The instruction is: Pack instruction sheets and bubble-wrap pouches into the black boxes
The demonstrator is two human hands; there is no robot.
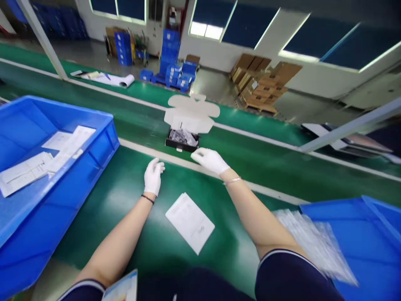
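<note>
Both my hands wear white gloves and hold nothing. My right hand reaches forward, its fingers just by the front corner of a black box. Crumpled silvery wrapping fills the box, and its white card lid stands open behind it. My left hand rests lower on the green bench, a little short of the box. Between my forearms lies a white printed sheet. A glossy booklet shows at the bottom edge, close to my body.
A blue crate with white papers stands at the left. Another blue crate at the right holds clear plastic bags. A pale metal strut crosses the right side. Stacked blue crates and cardboard boxes stand on the floor beyond the green belts.
</note>
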